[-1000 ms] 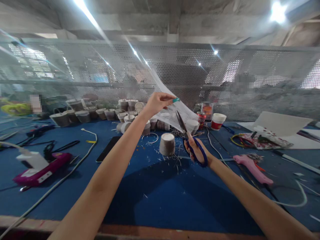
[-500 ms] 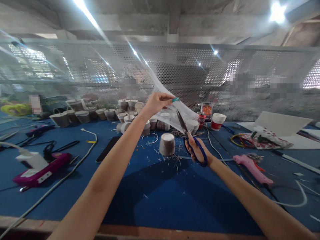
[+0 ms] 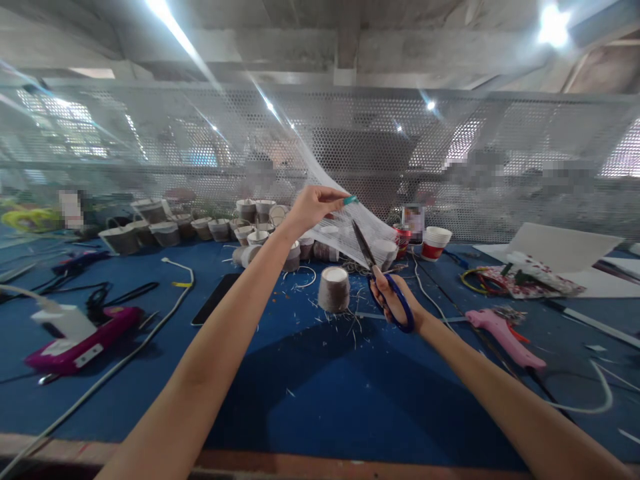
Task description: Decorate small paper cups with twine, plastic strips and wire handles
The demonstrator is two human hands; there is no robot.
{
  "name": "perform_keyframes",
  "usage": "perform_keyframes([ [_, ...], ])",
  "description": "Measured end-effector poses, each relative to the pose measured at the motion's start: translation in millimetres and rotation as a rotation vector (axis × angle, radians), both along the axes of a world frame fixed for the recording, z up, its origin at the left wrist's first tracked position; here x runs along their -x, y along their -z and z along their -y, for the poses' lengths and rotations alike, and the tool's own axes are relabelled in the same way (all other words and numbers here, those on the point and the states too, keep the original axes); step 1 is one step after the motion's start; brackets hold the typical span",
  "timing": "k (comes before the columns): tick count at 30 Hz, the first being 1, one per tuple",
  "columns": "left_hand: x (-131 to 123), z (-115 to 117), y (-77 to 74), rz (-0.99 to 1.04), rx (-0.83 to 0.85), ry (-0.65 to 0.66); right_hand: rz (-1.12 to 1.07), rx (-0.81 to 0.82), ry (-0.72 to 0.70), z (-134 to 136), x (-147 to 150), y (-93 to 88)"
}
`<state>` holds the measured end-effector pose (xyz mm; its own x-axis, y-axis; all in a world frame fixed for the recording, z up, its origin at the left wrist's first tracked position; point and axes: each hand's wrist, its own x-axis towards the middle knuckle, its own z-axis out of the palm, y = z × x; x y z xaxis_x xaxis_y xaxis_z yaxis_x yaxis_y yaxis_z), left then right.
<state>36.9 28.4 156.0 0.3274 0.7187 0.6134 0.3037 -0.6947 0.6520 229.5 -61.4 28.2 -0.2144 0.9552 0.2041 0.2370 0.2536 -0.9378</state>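
Note:
My left hand [image 3: 314, 207] is raised over the table, its fingers pinched on the edge of a sheer white mesh sheet [image 3: 350, 230] that stretches up and to the left. My right hand [image 3: 393, 299] grips blue-handled scissors [image 3: 380, 277]; their blades point up into the lower edge of the mesh. Below the two hands, a grey-wrapped cup [image 3: 334, 288] stands upside down on the blue table [image 3: 320, 393], with white thread scraps scattered around it.
Several wrapped cups [image 3: 210, 227] line the back of the table. A magenta glue gun [image 3: 83, 337] and a white cable [image 3: 150, 340] lie at the left. At the right are a pink glue gun [image 3: 505, 337] and red-and-white paper cups [image 3: 434, 242]. A dark phone [image 3: 217, 297] lies flat. Perforated metal screen [image 3: 500, 153] behind.
The scissors have shifted very slightly along the mesh; otherwise both hands hold the same pose.

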Motion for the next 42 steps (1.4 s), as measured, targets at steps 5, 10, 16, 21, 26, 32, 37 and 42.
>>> perform_keyframes([
  [5, -0.3, 0.4, -0.2, 0.009, 0.013, 0.002, -0.007, 0.008, 0.011, 0.6, 0.6, -1.7],
  [10, -0.4, -4.6, 1.9, 0.001, 0.009, 0.010, -0.041, 0.001, -0.023, 0.9, 0.4, 0.1],
  [16, -1.3, -3.7, 2.7, -0.025, 0.038, 0.035, -0.080, 0.009, -0.024, 0.3, 0.2, 2.2],
  [21, -2.3, -1.7, 2.7, -0.054, 0.048, 0.065, -0.104, 0.019, -0.040, -1.9, -0.3, 5.1],
  [26, -3.3, -0.9, 1.9, -0.060, 0.057, 0.058, -0.082, 0.017, -0.027, -2.9, -1.3, 6.2],
  [32, -3.8, 3.0, 0.2, -0.053, 0.072, 0.047, -0.047, 0.000, 0.007, -2.4, -2.1, 4.3],
  [37, -3.3, 1.3, 1.5, -0.048, 0.069, 0.062, -0.024, -0.043, 0.005, -2.2, -2.3, 1.9],
  [42, -3.2, -0.2, 2.1, -0.048, 0.066, 0.071, -0.013, -0.053, 0.002, -1.8, -2.1, 1.3],
])
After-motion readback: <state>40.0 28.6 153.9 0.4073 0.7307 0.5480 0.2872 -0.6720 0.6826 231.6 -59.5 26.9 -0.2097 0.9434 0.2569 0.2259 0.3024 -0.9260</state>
